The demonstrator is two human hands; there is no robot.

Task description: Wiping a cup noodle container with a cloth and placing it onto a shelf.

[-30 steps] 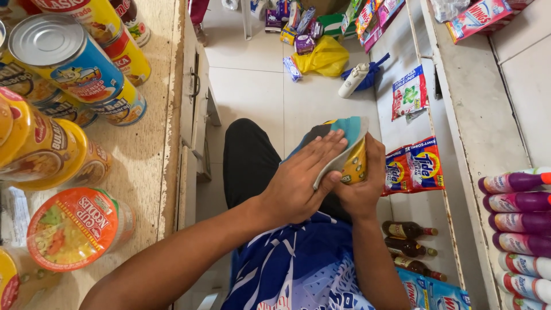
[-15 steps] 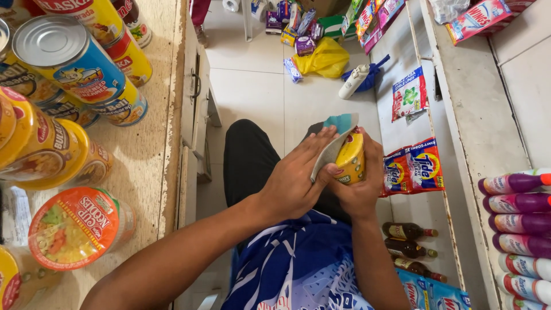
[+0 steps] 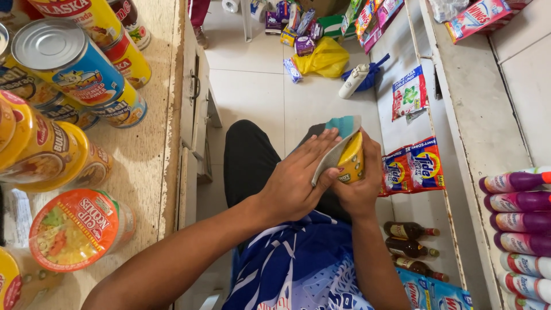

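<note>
My right hand (image 3: 360, 192) grips a small yellow can (image 3: 352, 161) over my lap. My left hand (image 3: 295, 181) presses a grey and teal cloth (image 3: 338, 143) flat against the can's side, fingers stretched out along it. The cloth covers most of the can, and only its yellow right side shows. Below the hands are my black trousers and blue patterned shirt.
A wooden counter (image 3: 152, 155) on the left carries several tins and an instant noodle cup (image 3: 77, 229). White shelves on the right hold detergent sachets (image 3: 412, 163), small brown bottles (image 3: 410, 241) and purple bottles (image 3: 516, 204). On the floor ahead lie a yellow bag (image 3: 327, 57) and packets.
My left hand has slid the cloth down and across the can. The can's yellow side shows more than it did a second ago.
</note>
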